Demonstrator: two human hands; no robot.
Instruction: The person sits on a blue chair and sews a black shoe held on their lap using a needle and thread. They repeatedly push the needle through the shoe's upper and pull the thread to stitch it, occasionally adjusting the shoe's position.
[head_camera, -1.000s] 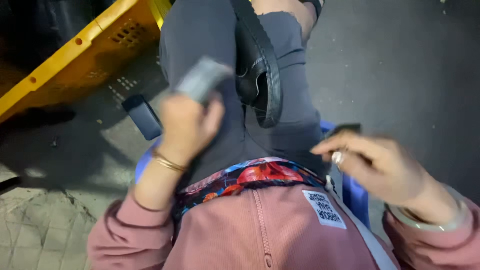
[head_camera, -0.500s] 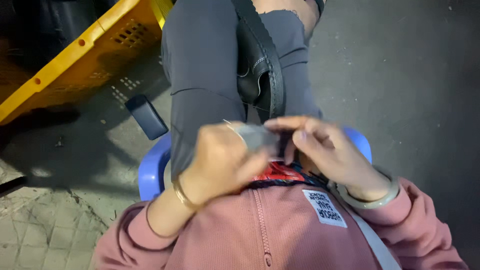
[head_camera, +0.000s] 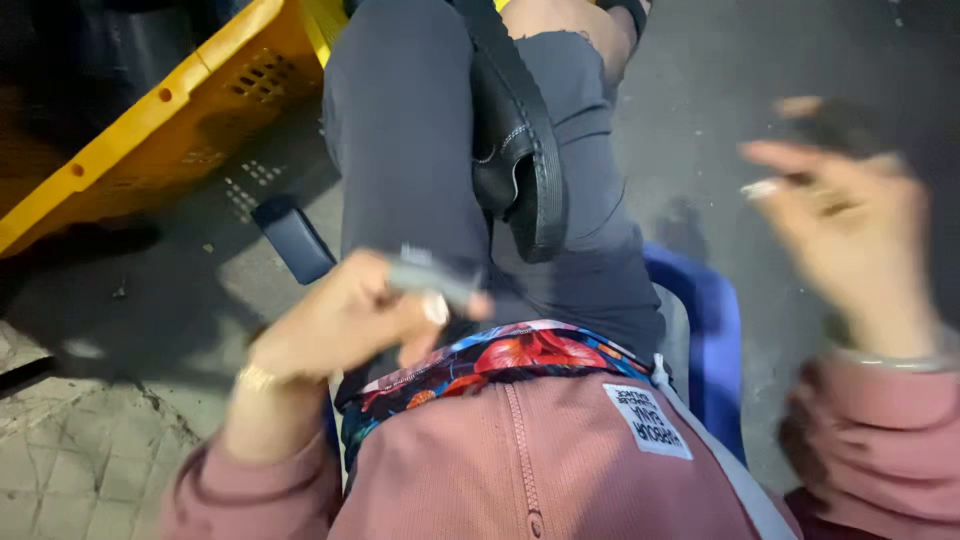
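My left hand (head_camera: 345, 325): it is low over my lap, just above my grey leg (head_camera: 400, 150). My fingers are curled shut on a small grey thing (head_camera: 432, 282).
Small grey thing: it is flat and a bit long. It pokes out past my thumb and fingers, toward my knee. It is too blurry for me to tell what it is.
My right hand (head_camera: 850, 215): it is up high on the right side, well apart from my left hand. It is very blurry. My fingers look bent around something dark (head_camera: 835, 125), but I cannot tell if I am really gripping it.
My legs: one leg is crossed over the other. A black sandal (head_camera: 525, 150) rests on my grey leg.
My seat: I sit on a blue chair (head_camera: 705, 330).
My top: it is pink (head_camera: 540, 470), with a bright flowery cloth (head_camera: 500, 360) under it.
On the ground: a yellow crate (head_camera: 150, 130) is at the left. A small dark block (head_camera: 293, 240) lies near it, beside my leg.
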